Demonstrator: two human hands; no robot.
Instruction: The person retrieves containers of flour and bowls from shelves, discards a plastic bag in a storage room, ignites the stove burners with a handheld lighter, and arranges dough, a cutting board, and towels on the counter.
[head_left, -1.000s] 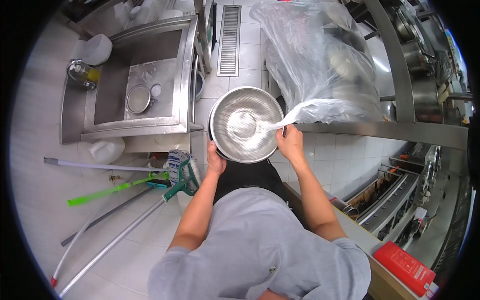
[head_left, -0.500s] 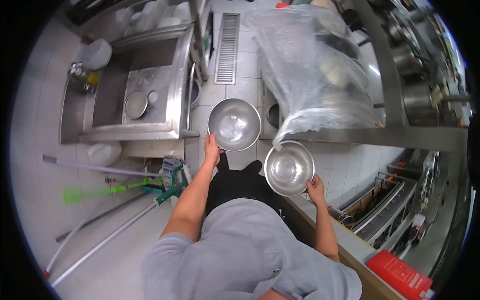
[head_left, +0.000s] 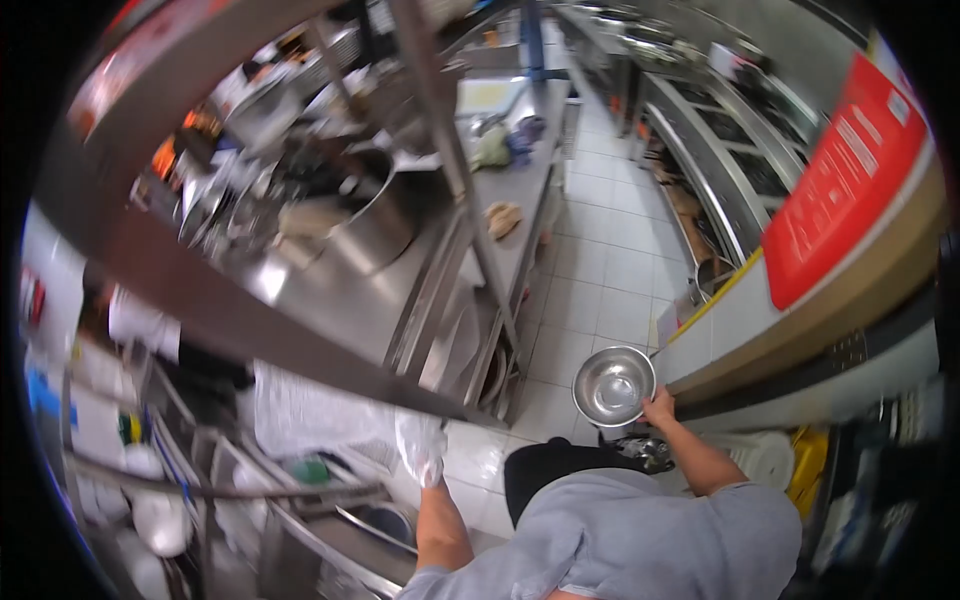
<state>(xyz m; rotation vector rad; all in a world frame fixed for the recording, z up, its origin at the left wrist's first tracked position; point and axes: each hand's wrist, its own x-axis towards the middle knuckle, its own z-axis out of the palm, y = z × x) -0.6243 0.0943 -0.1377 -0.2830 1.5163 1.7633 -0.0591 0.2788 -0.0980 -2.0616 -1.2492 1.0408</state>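
Observation:
In my right hand (head_left: pixel 658 408) is the rim of a round metal bowl (head_left: pixel 613 386), held out over the tiled floor at the lower right. White, see-through plastic (head_left: pixel 418 440) is bunched at my left hand (head_left: pixel 430 474), which grips it and has its fingertips partly hidden by it. More clear plastic (head_left: pixel 305 415) spreads to the left, below the steel table's edge. The second bowl does not show.
A blurred steel frame bar (head_left: pixel 230 320) crosses the left side, before a steel table (head_left: pixel 375 310) with a large pot (head_left: pixel 375 225). A red panel (head_left: pixel 850 185) stands on the ledge at right. Stoves (head_left: pixel 725 125) line the aisle (head_left: pixel 600 265).
The view has swung right, towards the aisle and stoves. My right hand still holds its bowl. The bowl from my left hand is out of sight, and that hand is now at the plastic.

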